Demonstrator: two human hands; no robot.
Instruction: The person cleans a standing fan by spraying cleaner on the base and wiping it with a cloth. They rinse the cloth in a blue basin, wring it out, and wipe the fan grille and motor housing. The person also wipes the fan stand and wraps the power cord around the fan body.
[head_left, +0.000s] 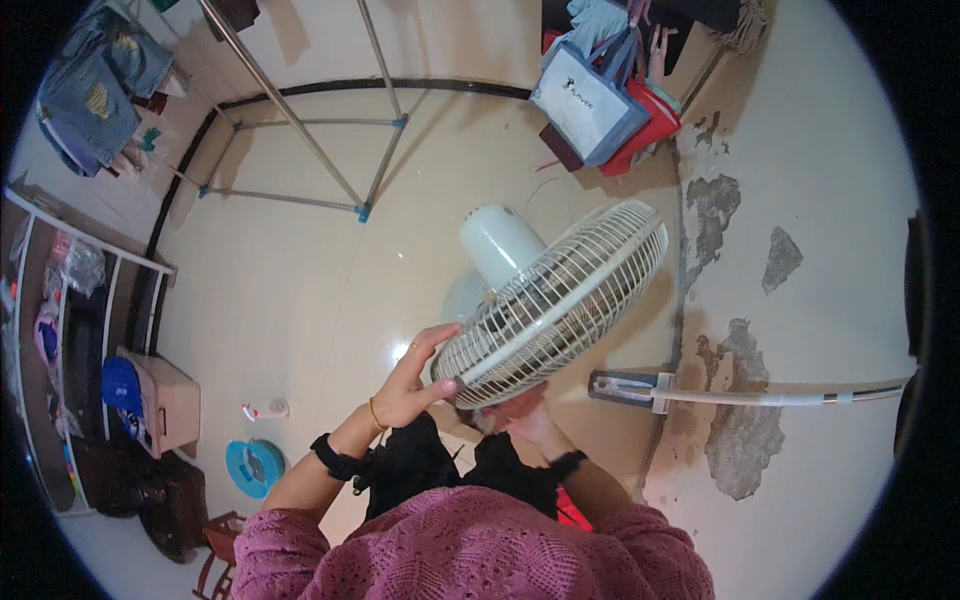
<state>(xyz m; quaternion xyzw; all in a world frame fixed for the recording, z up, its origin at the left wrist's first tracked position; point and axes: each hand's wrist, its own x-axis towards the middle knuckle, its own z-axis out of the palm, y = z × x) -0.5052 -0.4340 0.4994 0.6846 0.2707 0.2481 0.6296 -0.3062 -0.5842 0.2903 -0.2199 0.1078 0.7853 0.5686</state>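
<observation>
A pale electric fan (504, 244) with a white wire guard (555, 315) is tilted in front of me, its rounded motor housing facing away. My left hand (409, 386) grips the guard's lower left rim, thumb on the near side and fingers over the far side. Against the near face, low on the guard, is my right hand (525, 420); it is blurred and its fingers are partly hidden. Something brownish shows beside its fingers, too unclear to name. The blades are only dimly visible through the wires.
A metal rack frame (300, 124) stands on the tiled floor. Bags (589, 105) hang at the back right. A mop (630, 386) leans by the peeling wall. To the left are a blue basin (255, 469), a spray bottle (277, 407), a storage bin (176, 405) and shelves (71, 300).
</observation>
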